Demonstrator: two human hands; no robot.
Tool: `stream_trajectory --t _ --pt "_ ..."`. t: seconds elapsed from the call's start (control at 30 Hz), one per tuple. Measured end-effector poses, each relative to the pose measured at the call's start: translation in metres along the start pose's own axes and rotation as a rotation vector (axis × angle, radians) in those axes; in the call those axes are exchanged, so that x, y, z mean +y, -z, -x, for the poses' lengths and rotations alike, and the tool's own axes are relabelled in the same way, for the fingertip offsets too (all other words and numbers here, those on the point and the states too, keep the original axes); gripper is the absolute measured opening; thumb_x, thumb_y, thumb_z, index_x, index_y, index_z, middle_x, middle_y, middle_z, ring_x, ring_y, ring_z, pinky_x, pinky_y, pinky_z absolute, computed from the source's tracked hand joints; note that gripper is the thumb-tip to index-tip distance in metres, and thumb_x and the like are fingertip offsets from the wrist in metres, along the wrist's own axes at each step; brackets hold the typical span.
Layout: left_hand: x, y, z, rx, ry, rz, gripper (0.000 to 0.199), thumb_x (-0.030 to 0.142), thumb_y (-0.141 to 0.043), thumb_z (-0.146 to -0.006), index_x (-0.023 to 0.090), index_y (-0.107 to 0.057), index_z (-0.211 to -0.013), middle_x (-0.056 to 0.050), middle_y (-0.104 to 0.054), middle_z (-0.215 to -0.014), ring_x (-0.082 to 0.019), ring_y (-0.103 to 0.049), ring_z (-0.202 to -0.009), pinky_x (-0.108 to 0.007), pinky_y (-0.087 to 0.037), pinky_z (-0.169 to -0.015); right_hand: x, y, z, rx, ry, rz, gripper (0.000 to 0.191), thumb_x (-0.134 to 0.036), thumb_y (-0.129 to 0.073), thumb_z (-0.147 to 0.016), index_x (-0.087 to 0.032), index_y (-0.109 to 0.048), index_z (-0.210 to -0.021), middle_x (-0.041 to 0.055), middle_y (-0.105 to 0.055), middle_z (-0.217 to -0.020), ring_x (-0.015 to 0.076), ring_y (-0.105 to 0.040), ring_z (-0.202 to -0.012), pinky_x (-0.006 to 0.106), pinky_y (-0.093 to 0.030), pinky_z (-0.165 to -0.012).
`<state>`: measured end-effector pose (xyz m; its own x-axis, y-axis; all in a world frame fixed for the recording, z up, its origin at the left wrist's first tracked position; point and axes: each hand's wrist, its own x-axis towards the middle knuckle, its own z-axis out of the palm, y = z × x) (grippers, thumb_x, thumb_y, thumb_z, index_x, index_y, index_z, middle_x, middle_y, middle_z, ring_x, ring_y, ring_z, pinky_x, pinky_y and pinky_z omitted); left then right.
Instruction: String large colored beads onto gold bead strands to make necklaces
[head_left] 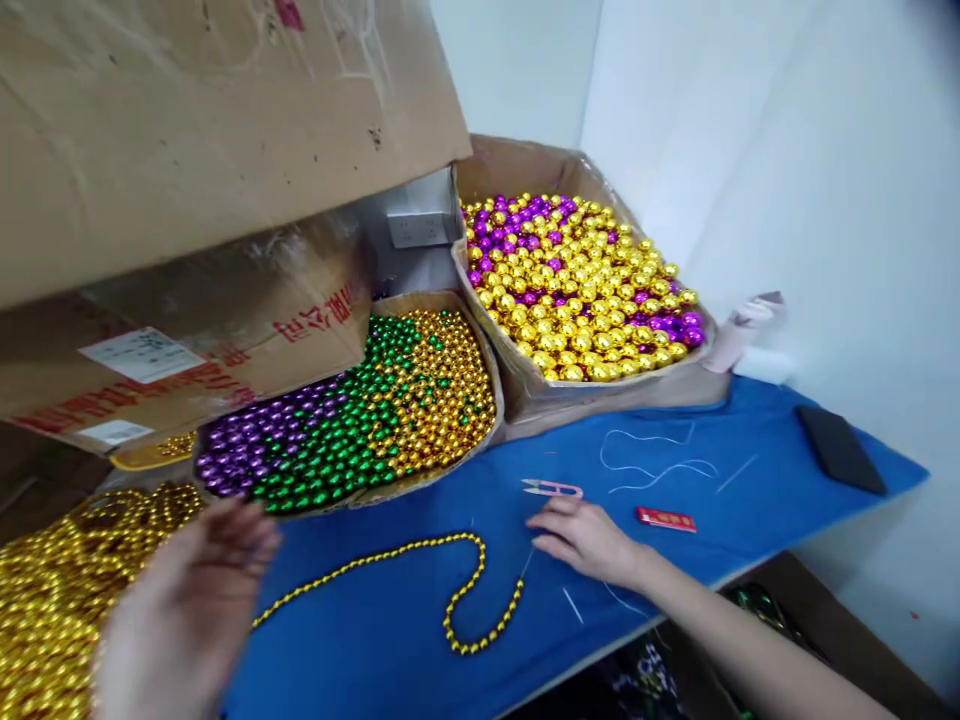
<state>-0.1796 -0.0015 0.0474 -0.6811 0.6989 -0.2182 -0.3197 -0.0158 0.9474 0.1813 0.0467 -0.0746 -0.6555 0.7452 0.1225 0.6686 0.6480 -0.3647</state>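
A string of small gold beads (469,648) curves over the blue cloth (360,640). My right hand (577,540) is at the string's right end, its fingers pinched near a thin thread or needle that runs to the last bead; the exact grip is too small to make out. Pink-handled snips (553,488) lie just beyond its fingertips. My left hand (184,600), blurred, is raised at the lower left with fingers curled, between the heap of gold bead strands (52,590) and the string's left part. What it may hold is hidden.
One box (525,400) holds large gold and purple beads; a lower box (495,400) has purple, green and gold ones. Cardboard (225,130) overhangs the left. A red packet (666,519), white threads (660,468) and a black flat object (840,448) lie at right.
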Motion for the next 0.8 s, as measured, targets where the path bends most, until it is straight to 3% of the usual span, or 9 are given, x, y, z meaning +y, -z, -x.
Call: stream_trajectory --t 0.03,0.13,0.23,0.3,0.4,0.57,0.7,0.8 --pt "-0.021 -0.016 0.021 -0.143 0.025 0.013 0.012 0.025 -0.059 -0.073 0.018 -0.066 -0.08 0.0 -0.07 -0.071 -0.017 -0.061 -0.069 -0.03 -0.051 -0.067 -0.004 0.0 0.002 -0.008 0.007 0.011 0.028 -0.04 -0.043 -0.093 -0.025 -0.063 -0.105 0.0031 -0.064 -0.094 0.0152 -0.06 -0.088 0.024 -0.046 -0.078" --pt "-0.087 -0.059 0.079 -0.545 0.154 -0.202 0.033 0.036 -0.071 -0.067 0.017 -0.067 -0.093 -0.007 -0.071 -0.091 -0.025 -0.063 -0.087 -0.034 -0.05 -0.077 -0.012 0.0 0.006 0.012 -0.008 0.062 0.029 -0.035 -0.041 -0.094 -0.02 -0.065 -0.088 0.004 -0.064 -0.081 0.0152 -0.06 -0.077 0.023 -0.046 -0.07" --pt "-0.135 -0.092 0.111 -0.71 0.121 -0.389 0.033 0.036 -0.071 -0.069 0.018 -0.068 -0.097 -0.009 -0.067 -0.104 -0.027 -0.058 -0.102 -0.035 -0.043 -0.092 -0.015 0.003 0.01 0.068 -0.022 0.089 0.027 -0.033 -0.04 -0.094 -0.02 -0.062 -0.087 0.0043 -0.062 -0.081 0.015 -0.058 -0.077 0.023 -0.044 -0.07" --pt "-0.153 -0.105 0.117 -0.759 0.114 -0.423 0.032 0.037 -0.069 -0.071 0.019 -0.067 -0.099 -0.009 -0.066 -0.108 -0.027 -0.055 -0.106 -0.036 -0.04 -0.094 -0.015 0.007 0.015 0.105 -0.016 0.08 0.025 -0.033 -0.041 -0.094 -0.021 -0.061 -0.088 0.0031 -0.062 -0.082 0.0146 -0.057 -0.077 0.023 -0.043 -0.071" --pt "-0.162 -0.114 0.117 -0.805 0.138 -0.384 0.033 0.038 -0.066 -0.074 0.019 -0.066 -0.102 -0.008 -0.065 -0.106 -0.027 -0.056 -0.104 -0.035 -0.041 -0.092 -0.012 0.011 0.023 0.166 -0.029 0.044 0.023 -0.032 -0.041 -0.093 -0.021 -0.061 -0.087 0.0025 -0.061 -0.08 0.0147 -0.056 -0.076 0.024 -0.043 -0.071" --pt "-0.163 -0.117 0.117 -0.95 0.147 -0.424 0.027 0.04 -0.063 -0.077 0.017 -0.067 -0.089 -0.005 -0.066 -0.079 -0.02 -0.058 -0.075 -0.027 -0.046 -0.07 -0.007 0.014 0.027 0.271 -0.099 -0.015 0.027 -0.03 -0.038 -0.094 -0.02 -0.061 -0.083 0.0038 -0.06 -0.08 0.0155 -0.055 -0.078 0.026 -0.042 -0.074" --pt "-0.169 -0.119 0.117 -0.916 0.156 -0.484 0.025 0.041 -0.064 -0.076 0.016 -0.066 -0.079 -0.002 -0.061 -0.067 -0.012 -0.048 -0.055 -0.02 -0.038 -0.051 0.003 0.018 0.028 0.298 -0.144 -0.063 0.026 -0.028 -0.039 -0.094 -0.019 -0.061 -0.083 0.0036 -0.062 -0.083 0.0145 -0.057 -0.081 0.025 -0.042 -0.077" --pt "-0.171 -0.118 0.114 -0.888 0.199 -0.446 0.025 0.04 -0.062 -0.078 0.016 -0.065 -0.083 -0.002 -0.06 -0.068 -0.01 -0.046 -0.052 -0.019 -0.037 -0.05 0.011 0.019 0.033 0.275 -0.166 -0.112 0.027 -0.027 -0.038 -0.096 -0.019 -0.062 -0.087 0.0028 -0.064 -0.083 0.0132 -0.059 -0.08 0.022 -0.044 -0.075"
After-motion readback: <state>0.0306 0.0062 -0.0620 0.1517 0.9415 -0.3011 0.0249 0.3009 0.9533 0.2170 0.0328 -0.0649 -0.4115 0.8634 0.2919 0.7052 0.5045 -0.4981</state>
